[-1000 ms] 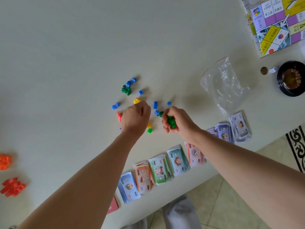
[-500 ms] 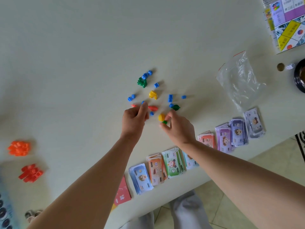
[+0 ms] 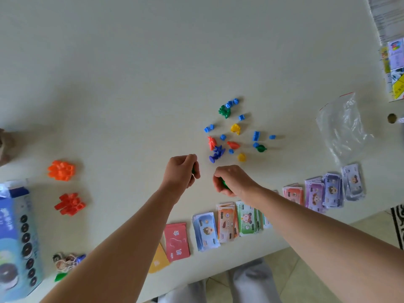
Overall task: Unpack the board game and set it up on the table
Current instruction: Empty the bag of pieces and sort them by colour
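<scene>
Head view, stock of your table (image 3: 131, 73) as it stands:

- Left hand (image 3: 180, 171): fingers curled tight into the palm. A green piece (image 3: 193, 171) shows as a sliver between them; how many you hold cannot be told.
- Right hand (image 3: 232, 180): fingers and thumb curled round green pieces (image 3: 224, 184), just beside the left hand and not touching it.
- Loose pieces (image 3: 234, 136): small blue blocks and mixed pawns, scattered just beyond both sets of knuckles, toward the far edge and off to your right.
- Blue pawn (image 3: 216, 154): the nearest loose item. It appears to lie on its side, base toward your hands, long axis slanting away to the right.
- Yellow pawn (image 3: 241, 157): straight beyond the right hand, which is the nearer one.
- Green pawn (image 3: 261, 148): further right, also on the right hand's side.
- Sorted piles: orange pile (image 3: 61, 170) and red pile (image 3: 70, 204), well apart toward the left edge.
- Banknotes (image 3: 247, 219): fanned stacks in a row along the near edge.
- Plastic bag (image 3: 343, 130): near the right edge.
- Board (image 3: 394, 68): far right corner, partly out of view.

Judgement: you are sorting by colour, and the green handfuls likely need a spot of their own.
</scene>
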Demonstrator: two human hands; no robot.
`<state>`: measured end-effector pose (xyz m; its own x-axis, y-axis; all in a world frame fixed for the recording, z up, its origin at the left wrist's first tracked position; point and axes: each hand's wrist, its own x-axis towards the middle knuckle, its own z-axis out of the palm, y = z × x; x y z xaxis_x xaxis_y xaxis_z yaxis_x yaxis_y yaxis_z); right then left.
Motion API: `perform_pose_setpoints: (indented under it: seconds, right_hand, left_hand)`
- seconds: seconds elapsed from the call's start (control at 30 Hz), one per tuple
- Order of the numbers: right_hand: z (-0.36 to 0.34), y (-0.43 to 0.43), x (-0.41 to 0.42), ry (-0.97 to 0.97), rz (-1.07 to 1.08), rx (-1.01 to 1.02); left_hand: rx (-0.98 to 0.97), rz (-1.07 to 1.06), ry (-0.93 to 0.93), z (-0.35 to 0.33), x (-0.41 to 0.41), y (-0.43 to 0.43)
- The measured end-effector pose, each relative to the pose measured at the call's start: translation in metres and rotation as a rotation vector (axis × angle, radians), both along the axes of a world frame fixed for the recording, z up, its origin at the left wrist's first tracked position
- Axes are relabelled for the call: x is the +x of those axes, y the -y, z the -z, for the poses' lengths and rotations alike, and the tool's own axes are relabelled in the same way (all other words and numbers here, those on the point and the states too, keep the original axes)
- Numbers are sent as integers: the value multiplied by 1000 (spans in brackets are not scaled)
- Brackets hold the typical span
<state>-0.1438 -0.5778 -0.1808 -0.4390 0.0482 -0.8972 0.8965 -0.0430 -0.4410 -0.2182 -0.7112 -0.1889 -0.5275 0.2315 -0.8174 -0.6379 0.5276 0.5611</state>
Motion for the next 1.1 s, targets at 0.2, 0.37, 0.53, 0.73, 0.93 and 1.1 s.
perform_pose_setpoints:
  seconds: [0.2, 0.37, 0.53, 0.73, 0.93, 1.1]
  right_hand:
    - [6, 51, -48, -90, -185, 153]
    - [16, 97, -97, -153, -291, 236]
    - [25, 148, -146, -231, -390, 326]
    - [40, 191, -200, -515, -469, 576]
    - [49, 214, -228, -776, -660, 712]
    - [63, 216, -218, -923, -682, 829]
  left_hand:
    - [-346, 200, -240, 7, -15, 56]
    - [-457, 194, -361, 12, -47, 103]
    - [-502, 200, -481, 14, -94, 148]
    - [-515, 299, -634, 29, -140, 182]
    - [-505, 425, -824, 40, -155, 194]
    - [-592, 459, -1015, 56, -141, 201]
